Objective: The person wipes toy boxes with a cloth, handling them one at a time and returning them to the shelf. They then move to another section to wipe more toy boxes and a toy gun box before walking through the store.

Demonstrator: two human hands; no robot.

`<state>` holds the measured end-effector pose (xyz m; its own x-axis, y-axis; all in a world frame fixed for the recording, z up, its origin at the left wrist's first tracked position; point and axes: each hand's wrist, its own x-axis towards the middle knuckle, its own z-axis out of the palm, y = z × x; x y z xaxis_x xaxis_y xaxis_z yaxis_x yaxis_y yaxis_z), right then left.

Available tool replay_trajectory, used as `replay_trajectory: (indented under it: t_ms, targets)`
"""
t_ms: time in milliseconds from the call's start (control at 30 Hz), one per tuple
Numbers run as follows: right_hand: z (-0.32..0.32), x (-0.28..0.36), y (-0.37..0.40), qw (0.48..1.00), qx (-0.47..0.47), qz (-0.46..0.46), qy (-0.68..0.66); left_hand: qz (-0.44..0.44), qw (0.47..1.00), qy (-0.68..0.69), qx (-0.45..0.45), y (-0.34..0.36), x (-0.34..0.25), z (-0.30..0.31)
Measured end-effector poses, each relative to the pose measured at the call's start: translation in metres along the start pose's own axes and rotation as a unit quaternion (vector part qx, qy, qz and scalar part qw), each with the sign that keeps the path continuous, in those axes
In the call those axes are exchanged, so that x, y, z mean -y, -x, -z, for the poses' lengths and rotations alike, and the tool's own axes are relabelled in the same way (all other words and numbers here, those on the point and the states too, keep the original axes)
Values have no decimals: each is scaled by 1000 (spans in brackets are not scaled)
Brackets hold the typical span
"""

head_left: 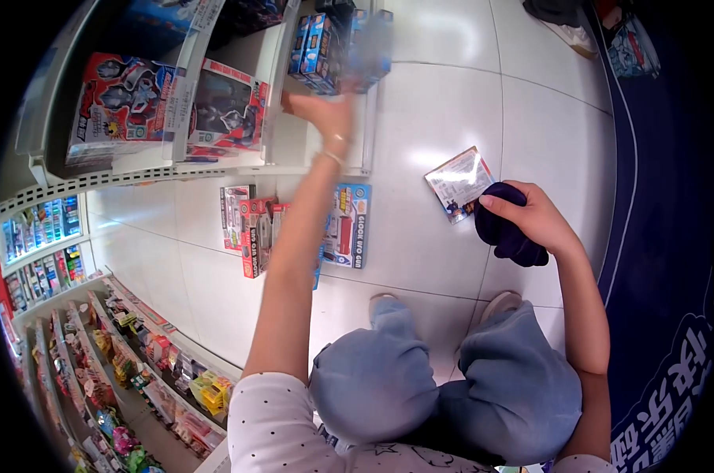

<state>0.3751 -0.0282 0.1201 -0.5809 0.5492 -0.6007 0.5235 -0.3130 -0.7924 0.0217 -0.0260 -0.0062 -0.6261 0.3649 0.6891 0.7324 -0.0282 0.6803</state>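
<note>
My left hand [325, 118] reaches out at the bottom shelf [302, 150]. Its thumb points left by the shelf edge, while the fingers are smeared by motion. A grey blur at the fingertips covers part of the blue toy boxes [317, 51]; I cannot make out whether the hand holds anything there. In my right hand [534, 221] is a bunched dark purple cloth [503, 229], with the thumb pressed on top. Just left of the cloth, a flat shiny printed package [458, 180] lies tilted on the floor, its lower right corner partly hidden.
Robot toy boxes [128, 98] stand on the shelf at upper left. Below my left forearm are red gun boxes [254, 236] and a blue gun box [349, 225] on the floor. Packed snack racks [152, 355] line the lower left. Another person's shoe [571, 35] shows at top right.
</note>
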Motion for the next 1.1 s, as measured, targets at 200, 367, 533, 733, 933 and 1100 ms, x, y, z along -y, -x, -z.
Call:
replay_trajectory:
  t_ms: [200, 367, 533, 733, 933, 1100]
  targets:
    - [0, 6, -4, 999, 18, -9, -28, -72, 940, -313, 113, 13, -28, -48]
    - [1, 5, 0, 1000, 15, -17, -14, -81, 962, -256, 44, 6, -6, -50]
    - [5, 3, 2, 1000, 13, -21, -5, -20, 979, -205, -7, 1, -4, -41]
    - [-2, 6, 1, 999, 34, -14, -24, -11, 992, -128, 5, 10, 15, -42]
    - [-4, 5, 0, 999, 36, -8, -21, 77, 992, -94, -36, 22, 22, -67]
    - [-3, 2, -1, 1000, 24, 1, -15, 195, 978, -56, -45, 24, 20, -89]
